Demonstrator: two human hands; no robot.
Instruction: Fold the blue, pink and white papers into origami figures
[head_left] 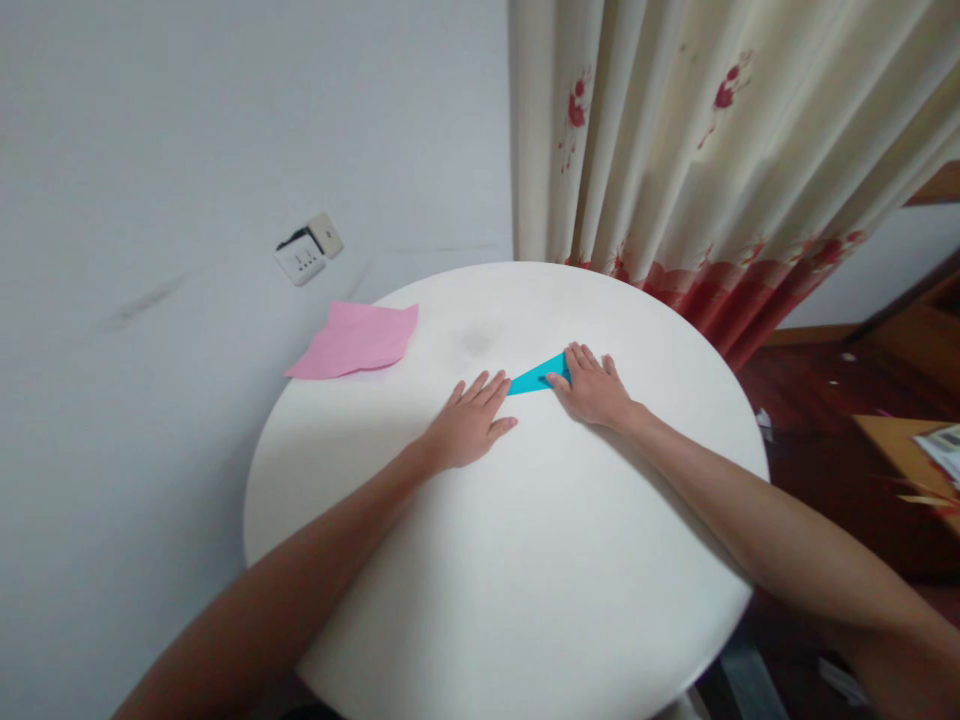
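Note:
A narrow folded piece of blue paper (535, 377) lies flat on the round white table (517, 560), its pointed end toward the left. My left hand (466, 422) rests palm down with fingers spread, the fingertips at the paper's pointed tip. Flat over the wider right end of the paper is my right hand (590, 384), its thumb on the near edge and its fingers stretched out. Part of the blue paper is hidden under the right hand.
Pink paper sheets (358, 341) lie at the table's left rim, partly over the edge. A wall with a socket (301, 258) stands at the left. A patterned curtain (660, 150) hangs behind the table. At the far right is a wooden surface (896, 450) with papers.

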